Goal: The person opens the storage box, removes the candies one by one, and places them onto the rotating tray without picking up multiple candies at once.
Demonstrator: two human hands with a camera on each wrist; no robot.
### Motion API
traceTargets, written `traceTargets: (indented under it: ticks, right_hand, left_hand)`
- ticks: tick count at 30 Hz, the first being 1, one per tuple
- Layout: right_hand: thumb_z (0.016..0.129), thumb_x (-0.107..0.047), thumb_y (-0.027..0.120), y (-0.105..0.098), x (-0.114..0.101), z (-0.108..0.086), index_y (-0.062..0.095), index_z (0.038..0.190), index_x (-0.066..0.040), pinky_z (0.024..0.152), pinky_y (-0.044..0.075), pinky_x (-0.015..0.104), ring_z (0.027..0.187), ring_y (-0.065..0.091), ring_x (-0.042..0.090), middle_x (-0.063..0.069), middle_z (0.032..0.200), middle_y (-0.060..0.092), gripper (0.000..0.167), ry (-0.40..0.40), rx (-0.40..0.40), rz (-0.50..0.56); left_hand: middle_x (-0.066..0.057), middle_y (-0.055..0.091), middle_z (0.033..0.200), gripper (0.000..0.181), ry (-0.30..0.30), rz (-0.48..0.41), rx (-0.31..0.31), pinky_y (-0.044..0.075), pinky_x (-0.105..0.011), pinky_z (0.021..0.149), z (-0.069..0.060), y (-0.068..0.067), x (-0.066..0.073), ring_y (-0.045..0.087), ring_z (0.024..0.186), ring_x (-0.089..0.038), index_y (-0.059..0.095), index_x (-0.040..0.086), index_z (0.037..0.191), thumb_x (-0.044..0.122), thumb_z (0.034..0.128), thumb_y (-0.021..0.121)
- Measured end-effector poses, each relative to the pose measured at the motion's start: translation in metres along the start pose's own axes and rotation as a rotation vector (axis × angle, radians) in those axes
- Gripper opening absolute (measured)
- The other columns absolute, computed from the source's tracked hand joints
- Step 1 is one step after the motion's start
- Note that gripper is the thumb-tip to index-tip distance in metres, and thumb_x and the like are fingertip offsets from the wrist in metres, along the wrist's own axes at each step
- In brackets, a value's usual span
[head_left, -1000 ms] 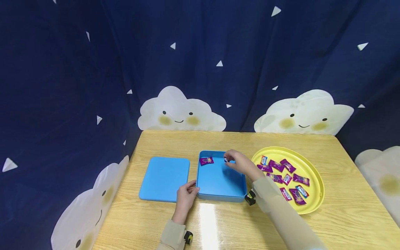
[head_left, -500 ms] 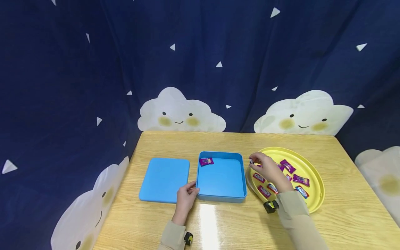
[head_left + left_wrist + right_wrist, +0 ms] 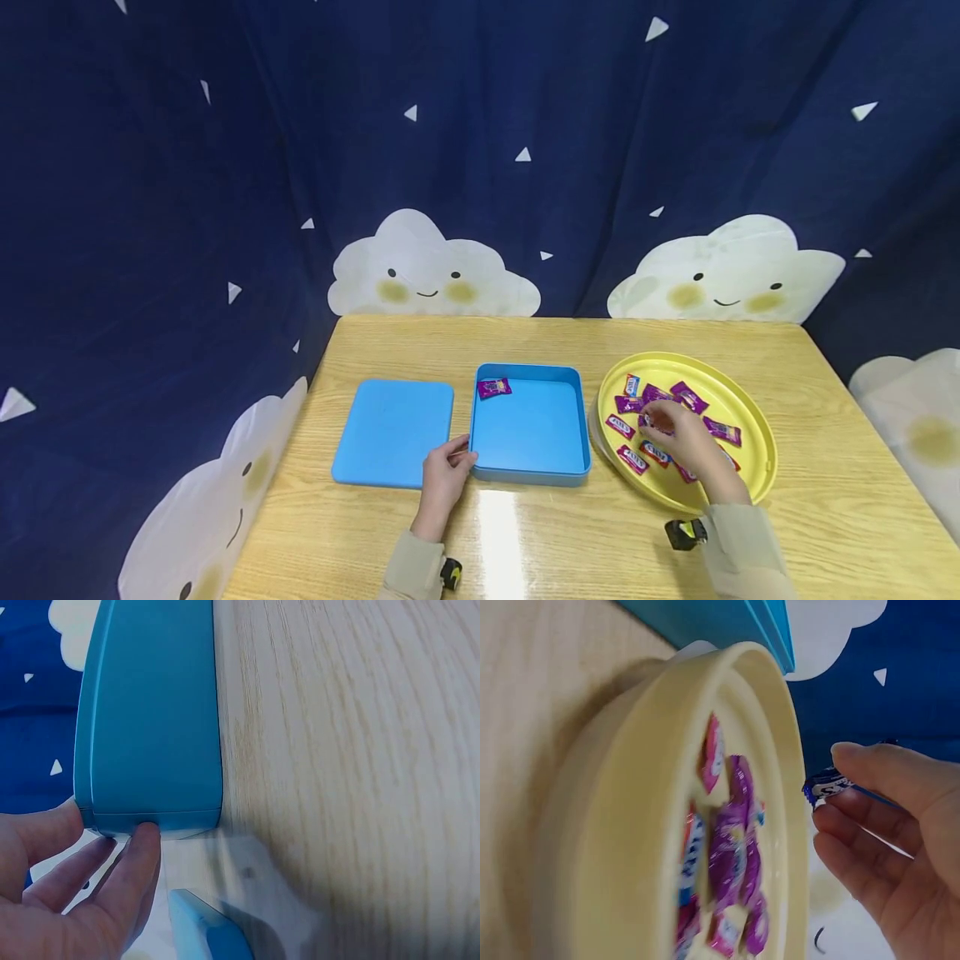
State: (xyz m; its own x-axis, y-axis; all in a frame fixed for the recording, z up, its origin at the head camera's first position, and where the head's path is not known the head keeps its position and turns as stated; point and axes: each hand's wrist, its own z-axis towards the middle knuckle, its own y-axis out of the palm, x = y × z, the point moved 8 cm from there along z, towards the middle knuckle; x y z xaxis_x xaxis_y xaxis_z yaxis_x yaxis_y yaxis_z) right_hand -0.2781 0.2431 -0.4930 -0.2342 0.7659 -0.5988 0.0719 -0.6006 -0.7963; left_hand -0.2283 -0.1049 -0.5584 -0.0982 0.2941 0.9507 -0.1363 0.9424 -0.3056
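Note:
My left hand (image 3: pixel 442 479) holds the near left corner of an open blue box (image 3: pixel 532 433). In the left wrist view its thumb lies at the rim and the fingers touch the outer wall (image 3: pixel 154 712). One purple-wrapped candy (image 3: pixel 494 388) lies in the box's far left corner. Over a round yellow tray (image 3: pixel 768 442) is my right hand (image 3: pixel 693 446). A small dark blue wrapped candy (image 3: pixel 826 784) is pinched between its thumb and fingers, seen in the right wrist view. Purple candies (image 3: pixel 688 397) and red-and-white ones (image 3: pixel 632 459) lie on the tray, partly hidden by the hand.
A flat blue lid (image 3: pixel 393 433) lies on the wooden table (image 3: pixel 562 542), left of the box. The yellow tray stands just right of the box with a narrow gap. Behind the table hangs a dark blue curtain (image 3: pixel 450 125) with white cloud shapes (image 3: pixel 431 267).
My right hand has moved right, from above the box to over the yellow tray, with the dark blue candy still in its fingers. My left hand has stayed at the box.

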Motion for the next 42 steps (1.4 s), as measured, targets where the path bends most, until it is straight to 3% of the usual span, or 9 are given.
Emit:
traceTargets:
  ticks: [3,7,13,26,42]
  right_hand:
    - [0.082,-0.007,0.067,0.003,0.007,-0.009,0.059,0.106,0.007,0.078,0.05,0.047,0.088,0.06,0.032,0.016,0.094,0.063,0.029,0.034,-0.021,0.005]
    - [0.081,-0.006,0.067,0.008,0.015,-0.02,0.061,0.102,0.006,0.068,0.051,0.037,0.079,0.058,0.023,0.007,0.084,0.061,0.026,0.058,-0.08,-0.01]
    - [0.077,-0.004,0.068,0.014,0.026,-0.034,0.06,0.087,0.0,0.059,0.045,0.024,0.068,0.049,0.011,-0.001,0.073,0.053,0.014,0.057,-0.143,-0.051]
    - [0.075,-0.005,0.07,0.029,0.041,-0.044,0.06,0.086,-0.003,0.055,0.04,0.025,0.065,0.045,0.013,0.0,0.071,0.051,0.015,0.128,-0.21,-0.046]
    - [0.073,-0.006,0.073,0.037,0.046,-0.046,0.061,0.089,-0.003,0.061,0.043,0.03,0.069,0.048,0.014,0.0,0.075,0.054,0.021,0.159,-0.189,-0.088]
  left_hand:
    - [-0.024,0.063,0.105,0.034,-0.001,0.001,0.001,0.054,-0.026,0.066,0.0,0.0,0.0,0.065,0.089,-0.029,0.059,-0.008,0.115,0.002,0.083,0.065]
    - [-0.024,0.063,0.105,0.034,-0.002,-0.004,0.002,0.054,-0.025,0.066,0.0,0.0,-0.001,0.065,0.089,-0.029,0.059,-0.008,0.115,0.002,0.0829,0.065]
    - [-0.024,0.063,0.105,0.034,-0.002,-0.001,0.005,0.054,-0.025,0.066,0.001,0.0,-0.001,0.065,0.088,-0.029,0.059,-0.008,0.115,0.001,0.0827,0.065]
    - [-0.024,0.062,0.106,0.034,0.0,0.001,-0.002,0.054,-0.026,0.068,-0.001,0.0,0.0,0.064,0.089,-0.029,0.059,-0.007,0.116,0.003,0.084,0.064]
    - [-0.025,0.061,0.109,0.036,-0.003,-0.019,-0.018,0.054,-0.026,0.069,-0.003,0.001,-0.001,0.063,0.091,-0.029,0.057,-0.008,0.118,0.006,0.0852,0.063]
